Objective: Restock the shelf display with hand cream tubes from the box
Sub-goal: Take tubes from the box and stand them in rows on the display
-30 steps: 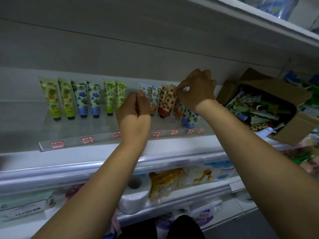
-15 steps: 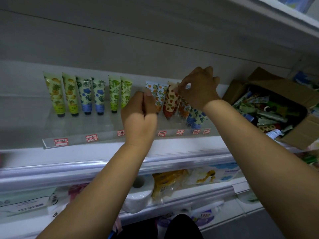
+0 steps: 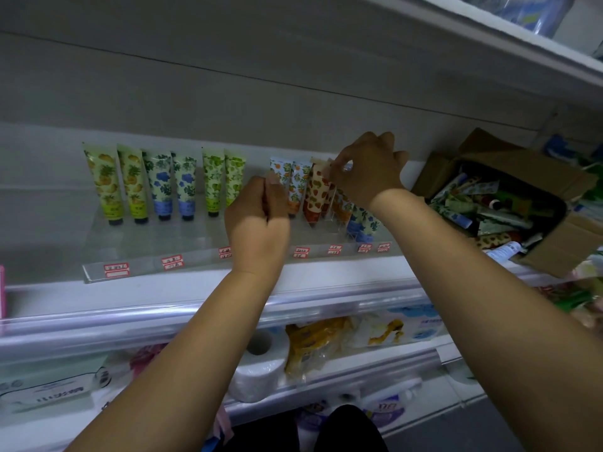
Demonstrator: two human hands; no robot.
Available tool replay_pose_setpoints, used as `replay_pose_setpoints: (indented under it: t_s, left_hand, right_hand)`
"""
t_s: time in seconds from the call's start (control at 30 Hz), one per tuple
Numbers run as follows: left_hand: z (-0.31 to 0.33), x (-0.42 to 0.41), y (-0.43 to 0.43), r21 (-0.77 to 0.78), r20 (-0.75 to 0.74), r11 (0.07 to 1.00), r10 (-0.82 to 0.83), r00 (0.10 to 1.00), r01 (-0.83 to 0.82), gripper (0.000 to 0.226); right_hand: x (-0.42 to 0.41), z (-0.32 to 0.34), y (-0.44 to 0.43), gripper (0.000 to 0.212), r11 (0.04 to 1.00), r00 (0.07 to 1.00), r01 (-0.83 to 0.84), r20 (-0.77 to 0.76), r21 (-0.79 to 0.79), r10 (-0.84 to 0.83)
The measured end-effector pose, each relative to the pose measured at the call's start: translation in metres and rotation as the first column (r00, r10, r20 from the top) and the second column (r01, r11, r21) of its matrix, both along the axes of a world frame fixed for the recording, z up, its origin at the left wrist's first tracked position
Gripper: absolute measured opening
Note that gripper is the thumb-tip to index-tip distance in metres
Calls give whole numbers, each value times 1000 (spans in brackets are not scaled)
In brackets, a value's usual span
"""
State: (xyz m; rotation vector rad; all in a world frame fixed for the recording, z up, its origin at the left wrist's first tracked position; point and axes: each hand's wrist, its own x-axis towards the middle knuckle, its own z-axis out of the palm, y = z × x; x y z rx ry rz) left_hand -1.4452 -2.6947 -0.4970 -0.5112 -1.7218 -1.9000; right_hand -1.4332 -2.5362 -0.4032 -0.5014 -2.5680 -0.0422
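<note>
Head view — right hand fingers pinch strawberry tube; left hand curled, contents unclear.

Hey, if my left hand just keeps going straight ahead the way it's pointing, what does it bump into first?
Probably the orange-print tubes standing in the clear display tray: the left hand sits curled right in front of them, though the gap in depth is hard to judge.
</note>
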Motion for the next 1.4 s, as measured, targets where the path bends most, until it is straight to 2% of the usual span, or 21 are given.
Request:
replay_pose_setpoints:
  t_s: [0.1,0.17,0.27,0.33,0.4,0.5,0.63,0.77,0.93,1.07,1.17,1.23,1.33,1.4]
  left_hand:
    - [-2,-1,1,-16,4,1000,20,1000,-20,41]
    - [1,-1,2,-5,16,1000,22,1000,-22,39]
    - [13,8,8,-25,-7,999,-34,999,34,34]
    - [24,26,18,-62,-49,991,-119,992,116,31]
    - [32,50,33,-109,-95,972,-219,971,209,30]
    - [32,84,69,-195,-94,899,-415,905,392,34]
    - [13,102,110,-298,26,798,-541,841,523,43]
    - [-10,92,120,-364,170,766,-504,847,530,45]
    - [-15,78,117,-193,318,775,-531,785,602,54]
    - [-17,77,117,-131,340,758,-571,747,639,55]
    - [-19,76,120,-128,338,754,-577,743,644,56]
    - [-19,76,122,-126,345,753,-577,740,646,57]
    - [-18,74,124,-79,364,748,-594,718,659,59]
    - [-17,73,124,-30,392,746,-603,695,665,60]
  right_hand:
    - [10,3,4,24,998,997,-13,-77,-53,9]
    - [23,1,8,21,993,980,-36,-197,-113,13]
    - [49,-11,20,11,975,848,-175,-524,-140,77]
    - [69,-18,43,9,953,776,-210,-630,-220,25]
    - [86,-25,75,17,921,789,-155,-606,-357,-102]
    - [110,-40,123,27,858,842,-48,-483,-512,-241]
    - [131,-62,150,15,795,913,-45,-347,-606,-213]
    - [126,-82,163,26,801,978,-66,-198,-595,-67]
    - [82,-85,181,60,836,997,-69,-76,-545,32]
    - [41,-81,205,53,912,998,-45,14,-408,55]
    - [20,-89,226,58,938,992,-33,106,-346,74]
    - [10,-97,232,66,929,988,-42,120,-368,92]
    - [7,-104,232,51,947,992,-39,104,-318,76]
    - [15,-107,226,50,963,993,-62,80,-261,86]
